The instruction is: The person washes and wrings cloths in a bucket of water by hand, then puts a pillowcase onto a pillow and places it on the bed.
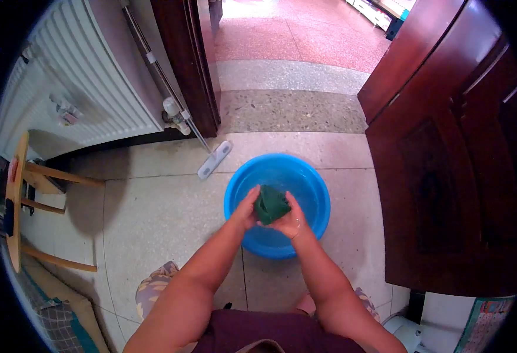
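Note:
A folded dark green cloth (272,204) is held between my two hands, above a round blue basin (324,229). My left hand (247,209) grips the cloth's left side. On its right and lower side, my right hand (290,219) is closed around it, partly underneath. The basin stands on the floor in front of me and has water (273,238) in it. Some of my fingers are hidden behind the cloth.
A flat mop (214,160) leans by the radiator (76,88) at the left. A wooden stool (14,206) stands further left. Dark wooden doors (441,176) rise on the right, and an open doorway (294,112) lies ahead.

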`<state>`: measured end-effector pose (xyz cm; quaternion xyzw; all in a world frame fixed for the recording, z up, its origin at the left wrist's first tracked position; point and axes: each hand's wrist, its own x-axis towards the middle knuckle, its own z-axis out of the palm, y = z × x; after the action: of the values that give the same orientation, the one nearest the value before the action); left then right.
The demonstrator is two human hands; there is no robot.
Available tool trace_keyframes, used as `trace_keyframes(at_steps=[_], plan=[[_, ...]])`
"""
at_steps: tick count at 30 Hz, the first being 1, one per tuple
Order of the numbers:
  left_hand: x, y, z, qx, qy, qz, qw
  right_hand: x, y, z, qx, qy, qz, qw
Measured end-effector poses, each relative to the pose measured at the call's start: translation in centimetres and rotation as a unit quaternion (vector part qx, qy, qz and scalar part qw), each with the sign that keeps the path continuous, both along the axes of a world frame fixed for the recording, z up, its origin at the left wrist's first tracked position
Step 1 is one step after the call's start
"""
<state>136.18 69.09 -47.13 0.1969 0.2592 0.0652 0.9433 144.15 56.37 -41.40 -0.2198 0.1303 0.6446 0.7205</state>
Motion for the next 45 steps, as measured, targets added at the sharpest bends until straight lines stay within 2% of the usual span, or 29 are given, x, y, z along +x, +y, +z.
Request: trace_keyframes(at_steps=[2,6,8,10,11,13,14,16,18,22,23,25,26,27,28,29,32,33,36,38,41,44,45], plan=[[0.1,-0.4,0.8,-0.007,0.0,0.024,1.0,-0.3,0.0,0.0,0.003,-0.026,0.024,0.999],[0.7,0.3,0.8,0.194,0.085,-0.015,0.977,-0.5,-0.3,-3.3,-0.038,-0.155,0.103,0.982],[0.6,0.3,1.7,0.277,0.131,-0.038,0.951,-1.0,-0.5,-4.0,-0.067,-0.217,0.139,0.964],[0.7,0.6,1.2,0.385,0.153,-0.084,0.906,-1.5,0.1,-2.3,-0.094,-0.264,0.156,0.947],[0.7,0.7,0.9,0.438,0.162,-0.108,0.878,-1.5,0.3,-2.5,-0.092,-0.341,0.159,0.922],[0.7,0.3,0.3,0.521,0.155,-0.103,0.833,-1.8,0.5,-2.8,-0.086,-0.488,0.166,0.852],[0.7,0.0,0.0,0.562,0.15,-0.1,0.807,-2.3,0.6,-2.9,-0.162,-0.575,0.192,0.779],[0.6,-0.3,-1.0,0.593,0.166,-0.102,0.781,-3.2,1.1,-2.9,-0.302,-0.715,0.231,0.586],[0.5,-0.8,-1.3,0.624,0.19,-0.113,0.75,-3.5,1.1,-6.6,-0.275,-0.74,0.182,0.587],[0.7,-1.1,-0.7,0.701,0.232,-0.129,0.662,-3.9,1.2,-6.6,-0.293,-0.72,0.124,0.617],[0.9,-1.2,-0.6,0.722,0.238,-0.128,0.637,-3.5,1.3,-6.1,-0.28,-0.653,0.106,0.696],[1.7,0.6,0.9,0.493,0.151,-0.095,0.851,-1.9,1.3,-4.6,-0.244,-0.498,0.066,0.83],[1.9,1.7,1.9,0.359,0.101,-0.075,0.925,-1.0,0.9,-3.4,-0.197,-0.378,0.059,0.903],[1.6,2.5,2.9,0.247,0.047,-0.08,0.965,-0.1,0.6,-1.0,-0.144,-0.25,0.051,0.956],[1.5,3.0,3.5,0.221,0.008,-0.076,0.972,0.3,0.5,0.5,-0.086,-0.117,0.042,0.988],[1.3,3.2,3.9,0.194,-0.031,-0.074,0.978,0.5,0.7,0.8,-0.001,-0.059,0.044,0.997],[1.2,2.0,6.4,0.067,-0.154,-0.065,0.984,-1.6,1.3,2.8,0.092,-0.007,0.058,0.994],[1.3,1.6,7.0,0.017,-0.195,-0.061,0.979,-2.1,1.5,2.7,0.085,-0.017,0.056,0.995],[1.5,2.7,6.6,0.084,-0.171,-0.118,0.975,-2.5,1.4,2.3,0.062,-0.065,0.075,0.993],[1.8,2.7,7.6,0.191,-0.066,-0.133,0.97,-1.9,1.0,1.4,0.047,-0.121,0.115,0.985],[2.1,2.3,7.6,0.322,0.055,-0.174,0.929,-1.3,0.6,0.8,-0.026,-0.249,0.166,0.954],[1.9,1.4,7.2,0.463,0.064,-0.161,0.869,-0.9,0.3,-0.6,-0.093,-0.358,0.244,0.896],[1.9,1.0,6.6,0.509,0.074,-0.16,0.842,-1.0,0.3,-0.4,-0.105,-0.41,0.238,0.874]])
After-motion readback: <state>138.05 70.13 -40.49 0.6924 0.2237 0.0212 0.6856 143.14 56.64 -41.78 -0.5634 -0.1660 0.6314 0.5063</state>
